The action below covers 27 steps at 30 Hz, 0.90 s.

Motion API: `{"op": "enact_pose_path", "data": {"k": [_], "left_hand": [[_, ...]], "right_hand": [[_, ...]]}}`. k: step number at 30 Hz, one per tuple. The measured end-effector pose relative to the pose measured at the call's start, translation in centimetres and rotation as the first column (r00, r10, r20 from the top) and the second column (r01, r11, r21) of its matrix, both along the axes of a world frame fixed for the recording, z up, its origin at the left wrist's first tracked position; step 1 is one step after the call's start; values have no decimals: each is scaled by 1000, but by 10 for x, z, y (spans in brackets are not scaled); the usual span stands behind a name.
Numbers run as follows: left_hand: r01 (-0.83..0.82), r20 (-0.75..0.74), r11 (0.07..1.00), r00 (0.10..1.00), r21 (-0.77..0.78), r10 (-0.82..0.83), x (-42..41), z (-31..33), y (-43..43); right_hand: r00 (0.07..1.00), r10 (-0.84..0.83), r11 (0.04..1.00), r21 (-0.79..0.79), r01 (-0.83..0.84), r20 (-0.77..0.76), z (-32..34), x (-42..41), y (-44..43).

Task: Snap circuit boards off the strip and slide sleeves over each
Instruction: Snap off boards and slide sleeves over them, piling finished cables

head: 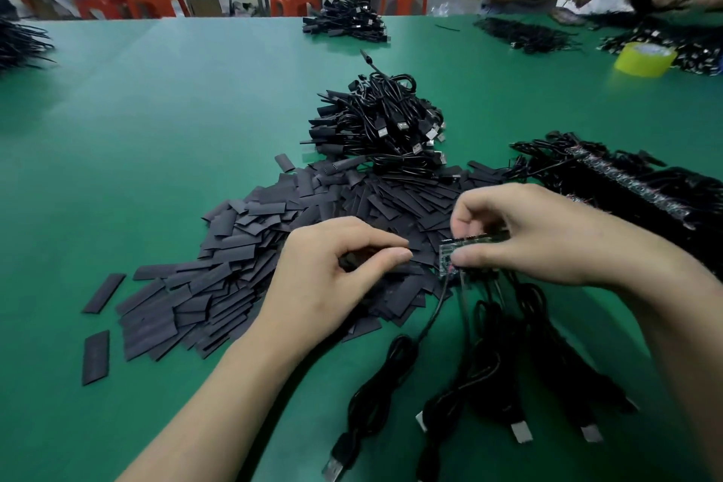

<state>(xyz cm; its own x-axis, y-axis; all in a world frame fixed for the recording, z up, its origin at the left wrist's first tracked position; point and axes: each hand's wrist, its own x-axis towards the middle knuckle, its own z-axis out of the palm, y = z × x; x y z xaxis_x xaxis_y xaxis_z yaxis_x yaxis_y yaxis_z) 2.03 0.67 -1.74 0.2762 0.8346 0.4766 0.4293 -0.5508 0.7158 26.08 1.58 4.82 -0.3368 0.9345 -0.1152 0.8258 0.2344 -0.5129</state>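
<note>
1. Right grip (520,235) clamped on the board strip (475,241), thumb and fingers pinching it just above the desk (137,137). Its cables (391,376) trail toward me.
2. Left grip (344,270), just left of the strip, pinches a sleeve (350,260) on the sleeve pile (242,246).
3. Open green desk to the left. Cable heap (383,121) beyond the pile; stacked strips (626,188) crowd the right.
4. Board print too small to read.

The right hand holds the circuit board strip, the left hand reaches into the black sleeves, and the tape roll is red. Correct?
No: the head view shows the tape roll is yellow. The right hand does hold the circuit board strip, and the left hand reaches into the black sleeves.
</note>
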Motion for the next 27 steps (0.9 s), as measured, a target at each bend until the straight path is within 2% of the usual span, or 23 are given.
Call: {"op": "enact_pose_path", "data": {"k": [3,5,9,12,18,22,27], "left_hand": [[55,23,992,998,-111,-53,3,0,-2],[83,82,977,994,-197,-68,4,0,-2],[157,239,922,968,-354,-73,4,-2,-1],[193,288,896,955,-400,-77,5,-1,-1],[260,356,859,929,-441,-98,5,3,-1],[280,380,854,919,-438,-107,5,4,-1],[318,413,827,903,-463,-116,4,5,0]], "right_hand": [[967,48,996,-56,-64,-249,-9,-13,2],[922,4,999,-48,-25,-386,-22,-18,1],[831,-90,995,-91,48,-548,-43,-19,-1],[815,-85,989,-146,1,-574,-48,-18,-1],[773,-18,997,-74,-38,-635,-49,-22,-3],[718,-32,995,-91,-43,-695,-50,-24,-3],[700,-35,990,-121,-74,-713,-52,-25,-2]]}}
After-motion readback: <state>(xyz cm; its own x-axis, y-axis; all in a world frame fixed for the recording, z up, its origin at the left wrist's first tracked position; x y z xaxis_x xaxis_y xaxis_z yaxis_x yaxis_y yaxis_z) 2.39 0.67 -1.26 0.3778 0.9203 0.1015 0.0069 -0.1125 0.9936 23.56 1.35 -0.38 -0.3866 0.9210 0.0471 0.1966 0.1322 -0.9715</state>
